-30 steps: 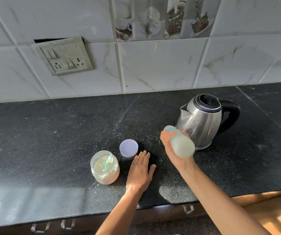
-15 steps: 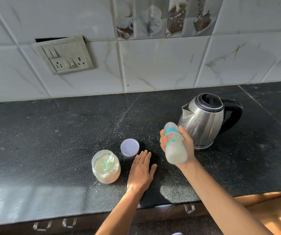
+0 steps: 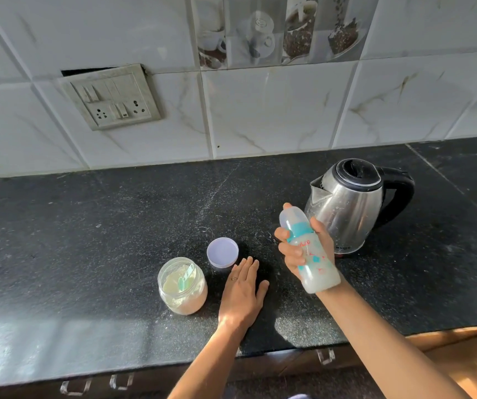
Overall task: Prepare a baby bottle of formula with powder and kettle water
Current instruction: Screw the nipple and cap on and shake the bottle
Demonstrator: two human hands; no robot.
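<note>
1. The right hand [image 3: 291,254] is wrapped around the bottle [image 3: 317,269]. Its fingers are curled on the bottle's left side and its thumb is on the right, and it holds the bottle clear of the counter [image 3: 87,240].
2. The bottle is tilted, with its clear domed cap pointing far and slightly left and its base near the wrist. It has a teal collar and red and teal print, and there is milky white liquid inside.
3. In this view the bottle overlaps the lower left of the kettle [image 3: 349,208]. I cannot tell whether the two touch.
4. The kettle is steel and stands on the right of the counter. Its black lid is down, its spout faces left and its black handle faces right.
5. The left hand [image 3: 243,292] lies flat on the counter, palm down, with straight fingers pointing far. It grasps nothing, and one finger wears a ring.
6. Just left of that hand stands an open clear jar [image 3: 182,295] of pale powder, with a teal scoop [image 3: 187,277] resting in it.
7. A lilac lid [image 3: 222,256] lies on the counter just beyond the jar, near the left fingertips.
8. The far wall [image 3: 260,110] is marbled tile, with a crooked switch plate [image 3: 110,96] at left.
</note>
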